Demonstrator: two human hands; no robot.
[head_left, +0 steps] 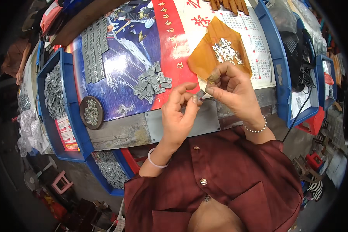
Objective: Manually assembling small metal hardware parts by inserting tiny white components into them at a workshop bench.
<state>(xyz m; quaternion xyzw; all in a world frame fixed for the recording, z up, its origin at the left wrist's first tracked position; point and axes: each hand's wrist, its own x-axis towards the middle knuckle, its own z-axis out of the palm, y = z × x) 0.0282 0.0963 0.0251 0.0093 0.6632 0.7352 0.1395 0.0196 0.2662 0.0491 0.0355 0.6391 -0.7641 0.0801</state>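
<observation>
My left hand point(178, 114) pinches a small grey rectangular piece point(200, 93) between thumb and forefinger, above the table's near edge. Close beside it, my right hand point(236, 91) has thumb and fingertips pressed together; whatever they hold is too small to make out. Beyond my left hand lies a loose pile of similar grey pieces point(152, 83). Small white parts point(226, 51) are heaped on an amber plastic sheet point(202, 54) past my right hand. To the left, a round brown dish point(98, 125) contains tiny metal parts point(91, 112).
Grey pieces stand in neat rows point(93, 52) at the far left. Blue bins point(75, 127) with more grey parts flank the table's left side; another blue bin point(284, 104) borders the right. Brown strips point(231, 5) lie at the back. A metal plate point(181, 125) covers the near edge.
</observation>
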